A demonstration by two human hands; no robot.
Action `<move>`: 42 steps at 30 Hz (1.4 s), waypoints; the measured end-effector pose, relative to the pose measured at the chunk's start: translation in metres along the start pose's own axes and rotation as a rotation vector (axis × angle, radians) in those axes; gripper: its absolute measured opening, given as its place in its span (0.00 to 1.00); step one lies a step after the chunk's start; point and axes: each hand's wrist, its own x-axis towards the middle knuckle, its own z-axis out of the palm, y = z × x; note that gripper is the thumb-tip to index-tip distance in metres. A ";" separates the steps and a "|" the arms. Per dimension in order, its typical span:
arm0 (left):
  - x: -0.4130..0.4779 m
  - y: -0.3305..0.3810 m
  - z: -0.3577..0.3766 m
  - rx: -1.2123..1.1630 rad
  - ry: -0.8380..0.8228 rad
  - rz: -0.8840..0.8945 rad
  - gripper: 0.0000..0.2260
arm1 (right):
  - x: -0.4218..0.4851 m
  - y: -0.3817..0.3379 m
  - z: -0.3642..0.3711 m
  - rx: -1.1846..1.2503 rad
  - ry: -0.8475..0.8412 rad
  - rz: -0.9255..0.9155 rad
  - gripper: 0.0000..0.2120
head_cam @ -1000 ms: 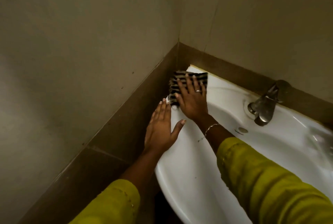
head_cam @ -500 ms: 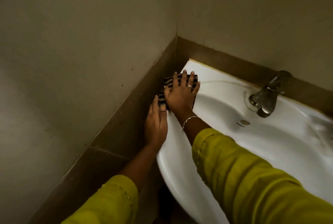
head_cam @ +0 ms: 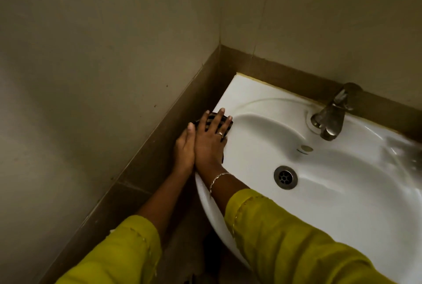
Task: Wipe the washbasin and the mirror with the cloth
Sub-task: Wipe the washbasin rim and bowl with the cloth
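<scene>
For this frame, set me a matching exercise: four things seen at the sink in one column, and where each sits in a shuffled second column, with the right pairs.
Things:
1. cloth
2. tap
3. drain
4. left hand

Places:
A. at the bottom of the bowl
B. on the back ledge of the washbasin, by the wall
C. pressed flat under the right hand on the basin's left rim
D. against the basin's outer left edge, beside the right hand

Pairs: 1-C, 2-B, 3-A, 4-D
</scene>
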 end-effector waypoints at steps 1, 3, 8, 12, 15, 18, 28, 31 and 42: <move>0.001 0.001 -0.004 0.061 -0.041 0.020 0.15 | -0.004 0.001 0.002 0.006 -0.007 -0.002 0.27; -0.001 0.005 -0.009 0.225 -0.120 0.049 0.15 | -0.016 0.002 0.005 0.022 -0.037 -0.011 0.30; -0.014 0.011 -0.010 0.563 -0.212 0.029 0.22 | -0.045 0.009 0.007 0.189 -0.139 -0.021 0.35; -0.018 0.009 -0.004 0.853 -0.174 0.033 0.23 | -0.078 0.023 -0.004 0.248 -0.233 -0.060 0.28; -0.024 0.007 0.006 1.000 -0.150 0.017 0.29 | -0.090 0.035 0.001 0.069 -0.321 -0.091 0.31; -0.035 0.007 0.016 1.101 -0.121 -0.019 0.36 | -0.103 0.049 0.006 -0.031 -0.308 -0.225 0.30; -0.076 -0.011 0.028 1.341 -0.214 0.096 0.40 | -0.150 0.091 -0.009 -0.166 -0.210 -0.416 0.31; -0.085 -0.018 0.028 1.427 -0.280 0.217 0.34 | -0.167 0.106 -0.018 -0.063 -0.222 -0.427 0.30; -0.122 -0.032 0.038 1.543 -0.352 0.307 0.37 | -0.202 0.165 -0.048 -0.249 -0.203 -0.518 0.35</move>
